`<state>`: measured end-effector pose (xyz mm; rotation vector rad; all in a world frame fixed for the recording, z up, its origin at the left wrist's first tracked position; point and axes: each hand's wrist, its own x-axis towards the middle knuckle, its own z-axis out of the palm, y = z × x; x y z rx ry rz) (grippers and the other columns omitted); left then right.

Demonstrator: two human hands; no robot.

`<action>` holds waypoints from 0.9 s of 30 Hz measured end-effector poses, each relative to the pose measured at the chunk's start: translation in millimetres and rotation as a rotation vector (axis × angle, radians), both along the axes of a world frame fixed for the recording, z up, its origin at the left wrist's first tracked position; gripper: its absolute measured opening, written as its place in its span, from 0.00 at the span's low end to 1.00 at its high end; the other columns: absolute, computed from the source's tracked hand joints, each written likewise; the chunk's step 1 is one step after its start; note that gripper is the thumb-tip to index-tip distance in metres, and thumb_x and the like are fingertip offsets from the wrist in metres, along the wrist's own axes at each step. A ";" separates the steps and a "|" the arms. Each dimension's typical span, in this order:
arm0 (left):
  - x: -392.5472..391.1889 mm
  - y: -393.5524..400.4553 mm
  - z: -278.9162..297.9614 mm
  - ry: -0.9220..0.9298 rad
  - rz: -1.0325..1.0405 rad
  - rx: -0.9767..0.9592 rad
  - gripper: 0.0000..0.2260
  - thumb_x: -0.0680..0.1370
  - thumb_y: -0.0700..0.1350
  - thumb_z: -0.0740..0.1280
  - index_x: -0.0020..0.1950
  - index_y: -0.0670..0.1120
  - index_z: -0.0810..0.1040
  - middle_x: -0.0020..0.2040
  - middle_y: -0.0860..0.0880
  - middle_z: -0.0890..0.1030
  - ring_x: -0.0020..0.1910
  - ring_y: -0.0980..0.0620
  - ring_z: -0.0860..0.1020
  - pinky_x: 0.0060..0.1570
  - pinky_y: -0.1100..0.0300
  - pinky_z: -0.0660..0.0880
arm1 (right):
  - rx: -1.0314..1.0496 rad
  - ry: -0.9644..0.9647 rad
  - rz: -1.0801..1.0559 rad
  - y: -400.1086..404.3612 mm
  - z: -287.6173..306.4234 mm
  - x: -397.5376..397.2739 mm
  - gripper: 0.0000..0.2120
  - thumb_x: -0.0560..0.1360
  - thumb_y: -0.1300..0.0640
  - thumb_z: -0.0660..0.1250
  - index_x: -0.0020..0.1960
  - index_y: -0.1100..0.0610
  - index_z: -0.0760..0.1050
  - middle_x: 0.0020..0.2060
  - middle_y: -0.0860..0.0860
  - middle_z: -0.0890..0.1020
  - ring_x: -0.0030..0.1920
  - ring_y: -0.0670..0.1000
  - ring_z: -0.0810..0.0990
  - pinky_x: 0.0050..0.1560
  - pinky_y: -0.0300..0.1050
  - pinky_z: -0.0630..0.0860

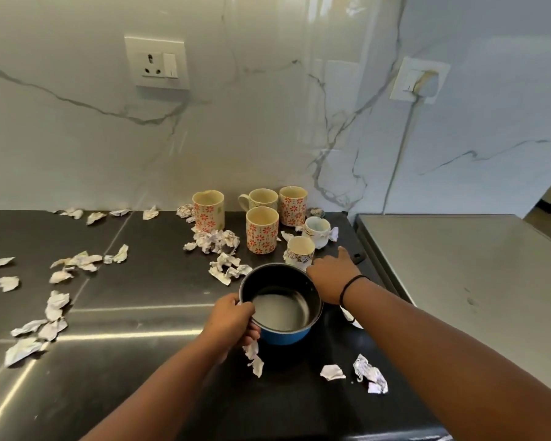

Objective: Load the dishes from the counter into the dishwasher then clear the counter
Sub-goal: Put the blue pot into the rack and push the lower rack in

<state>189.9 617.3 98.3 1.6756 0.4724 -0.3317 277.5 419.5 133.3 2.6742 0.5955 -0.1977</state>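
Observation:
A blue saucepan (282, 308) with a dark inside stands on the black counter (134, 313). My left hand (233, 319) grips its near-left rim. My right hand (331, 275) reaches past the pan's right side toward its black handle (358, 257); whether the fingers hold it is hidden. Behind the pan stand several mugs: a small white cup (299, 251) close to my right hand, another small cup (317, 230), floral mugs (262, 229) (208, 210) (292, 205), and a cream mug (261, 198).
Crumpled paper scraps (218, 241) lie all over the counter, left (56, 305) and near front right (369, 374). A marble wall with sockets (156, 63) rises behind. A steel surface (458, 259) adjoins on the right.

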 end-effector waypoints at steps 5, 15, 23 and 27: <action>5.0 11.2 27.8 -0.164 -0.034 -0.073 0.11 0.78 0.35 0.58 0.58 0.42 0.74 0.27 0.42 0.75 0.21 0.50 0.74 0.21 0.61 0.71 | 0.048 -0.150 0.033 -3.8 24.4 -13.8 0.10 0.78 0.54 0.60 0.58 0.53 0.72 0.56 0.52 0.77 0.59 0.56 0.76 0.63 0.61 0.63; 20.7 -17.1 124.5 -0.698 -0.107 -0.308 0.12 0.81 0.52 0.60 0.47 0.47 0.79 0.25 0.49 0.74 0.22 0.55 0.71 0.21 0.65 0.66 | 0.503 -0.348 -0.246 -63.7 111.8 -94.4 0.11 0.73 0.62 0.63 0.54 0.52 0.72 0.50 0.51 0.76 0.49 0.54 0.76 0.49 0.51 0.76; -33.3 -176.1 100.5 -0.372 -0.583 -0.580 0.17 0.78 0.61 0.59 0.49 0.49 0.76 0.44 0.49 0.81 0.44 0.50 0.79 0.43 0.56 0.72 | 1.012 -0.460 -0.698 -136.1 118.4 -219.4 0.13 0.74 0.62 0.66 0.58 0.53 0.77 0.48 0.51 0.81 0.40 0.43 0.80 0.40 0.36 0.74; -90.9 -269.9 80.9 -0.127 -0.894 -0.691 0.34 0.70 0.72 0.51 0.58 0.47 0.76 0.57 0.46 0.80 0.58 0.45 0.76 0.59 0.49 0.69 | 1.281 -0.523 -0.930 -170.2 103.9 -277.7 0.12 0.74 0.58 0.69 0.57 0.50 0.77 0.45 0.47 0.84 0.39 0.45 0.82 0.39 0.34 0.74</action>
